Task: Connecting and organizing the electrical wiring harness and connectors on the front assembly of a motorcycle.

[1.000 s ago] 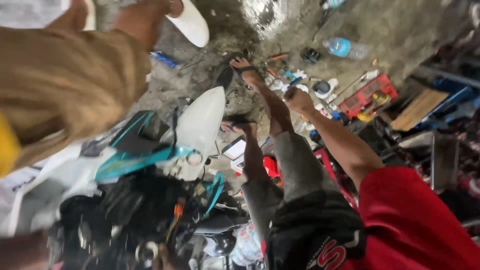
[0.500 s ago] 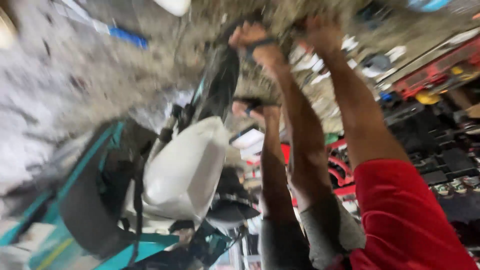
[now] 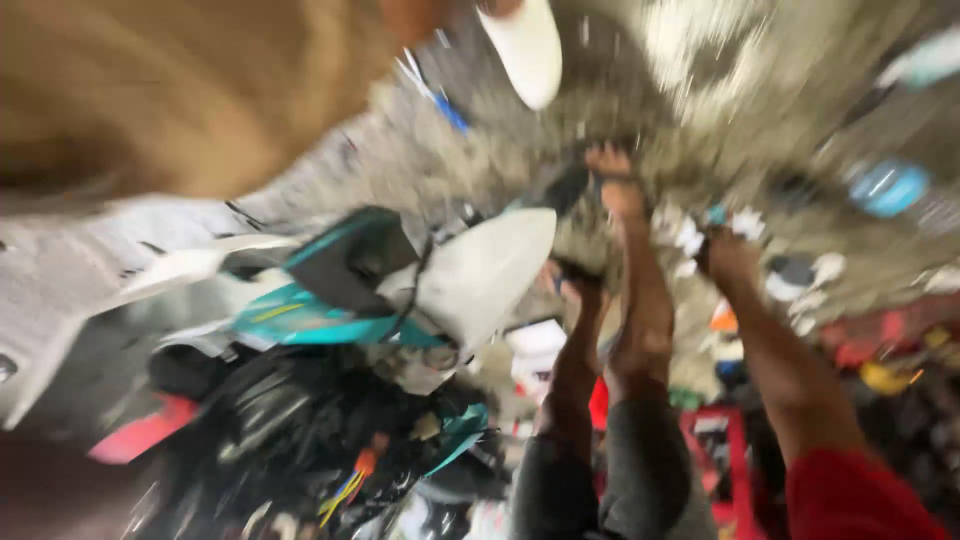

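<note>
Since half a second ago the view has swung. The right hand (image 3: 730, 255) reaches small white scraps (image 3: 688, 237) on the grey concrete floor (image 3: 480, 165). Blur hides its grip, and the left hand is unseen. A steadier gaze would likely help it pick cleanly.

The head view is badly blurred and tilted. A white and teal scooter (image 3: 400, 290) with its panels off lies on the concrete floor (image 3: 450, 160). A person in a red sleeve (image 3: 860, 500) crouches beside it, one hand (image 3: 730, 255) reaching among scattered small parts (image 3: 800, 275).
</note>
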